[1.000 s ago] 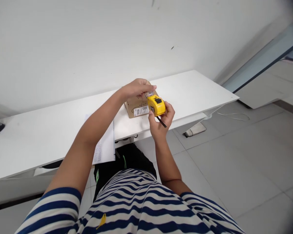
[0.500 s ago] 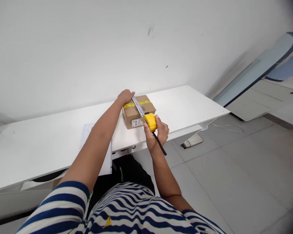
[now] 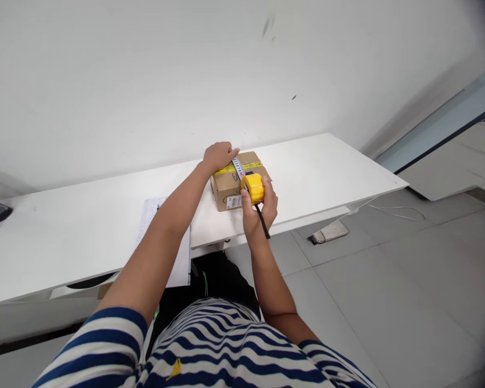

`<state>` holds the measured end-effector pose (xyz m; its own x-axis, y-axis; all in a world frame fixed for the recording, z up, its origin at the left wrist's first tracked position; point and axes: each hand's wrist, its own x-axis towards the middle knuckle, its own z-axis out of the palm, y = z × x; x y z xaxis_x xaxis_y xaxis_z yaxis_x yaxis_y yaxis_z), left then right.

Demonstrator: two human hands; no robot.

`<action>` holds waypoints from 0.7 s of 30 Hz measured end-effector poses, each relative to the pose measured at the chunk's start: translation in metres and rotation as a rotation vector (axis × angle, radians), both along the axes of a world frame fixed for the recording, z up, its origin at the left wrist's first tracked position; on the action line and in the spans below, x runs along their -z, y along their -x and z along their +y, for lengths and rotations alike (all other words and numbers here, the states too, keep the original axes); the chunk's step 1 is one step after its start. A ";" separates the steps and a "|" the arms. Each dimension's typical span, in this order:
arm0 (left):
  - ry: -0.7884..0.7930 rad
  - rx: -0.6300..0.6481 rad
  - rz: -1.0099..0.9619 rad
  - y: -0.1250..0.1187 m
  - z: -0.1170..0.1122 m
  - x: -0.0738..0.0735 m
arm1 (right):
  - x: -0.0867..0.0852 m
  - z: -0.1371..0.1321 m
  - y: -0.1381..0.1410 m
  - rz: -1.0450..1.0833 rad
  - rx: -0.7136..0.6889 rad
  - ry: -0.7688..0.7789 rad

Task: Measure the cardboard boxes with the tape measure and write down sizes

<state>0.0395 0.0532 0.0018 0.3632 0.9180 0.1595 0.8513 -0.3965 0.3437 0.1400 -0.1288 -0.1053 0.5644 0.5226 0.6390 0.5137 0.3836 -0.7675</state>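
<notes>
Cardboard box (image 3: pixel 231 186): on the white desk (image 3: pixel 84 226), near its front edge. My left hand (image 3: pixel 218 155) pins the tape blade (image 3: pixel 238 164) at the far edge; my right hand (image 3: pixel 261 207) grips the yellow tape measure (image 3: pixel 254 188).

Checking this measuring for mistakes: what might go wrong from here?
The left hand pins the tape blade at the far edge of the box; if it slips, the blade may snap back into the tape measure in the right hand. The box sits near the front edge of the table; a pull might drag it off.
</notes>
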 end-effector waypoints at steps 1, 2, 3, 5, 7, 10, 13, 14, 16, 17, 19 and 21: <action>-0.040 -0.009 -0.025 0.000 -0.001 0.000 | 0.003 0.001 0.000 0.027 -0.008 0.010; -0.095 -0.023 -0.061 0.000 -0.004 -0.001 | 0.006 0.002 0.000 0.056 -0.019 0.013; -0.157 -0.034 -0.105 0.000 -0.010 -0.003 | 0.009 0.003 0.000 0.089 -0.035 0.012; -0.248 -0.025 -0.192 -0.001 -0.031 -0.009 | 0.017 0.002 0.000 0.171 -0.076 0.013; -0.243 0.041 -0.237 -0.004 -0.062 -0.018 | 0.022 -0.002 0.003 0.267 -0.118 0.023; -0.111 0.175 -0.197 -0.007 -0.110 -0.031 | 0.024 -0.013 0.006 0.380 -0.106 -0.013; 0.013 0.264 -0.194 -0.008 -0.133 -0.034 | 0.023 -0.022 0.006 0.396 -0.051 -0.042; 0.056 0.283 -0.205 -0.008 -0.133 -0.032 | 0.023 -0.025 0.005 0.395 -0.043 -0.036; 0.111 0.302 -0.233 -0.007 -0.126 -0.025 | 0.023 -0.027 0.003 0.409 -0.050 -0.016; 0.105 0.297 -0.237 -0.006 -0.120 -0.022 | 0.023 -0.028 0.002 0.423 -0.059 -0.010; 0.026 0.267 -0.204 -0.002 -0.107 -0.014 | 0.022 -0.030 0.001 0.460 -0.077 -0.013; -0.030 0.245 -0.100 0.004 -0.097 -0.005 | 0.021 -0.031 0.001 0.516 -0.088 -0.042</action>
